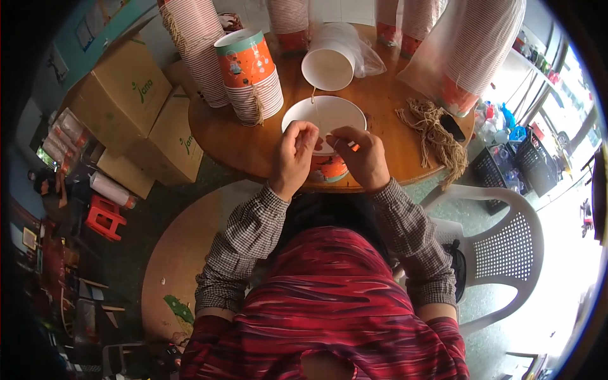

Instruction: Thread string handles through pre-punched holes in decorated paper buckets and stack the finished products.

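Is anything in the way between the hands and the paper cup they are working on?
Nothing visible is. The left hand and right hand are already at the near rim of the orange and white paper cup, pinching a thin string over its open mouth. The other cup stacks stand farther back on the round wooden table.

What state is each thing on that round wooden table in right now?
White paper bucket with orange print: upright, mouth open, both hands at its near rim.
Left hand: pinching a thin tan string.
Right hand: fingers pinched at the rim.
Nested stack of orange-and-white paper buckets: upright, tied with twine.
Clear-bagged white paper bucket: tipped on its side.
Bundle of tan twine: loose on the round wooden table.
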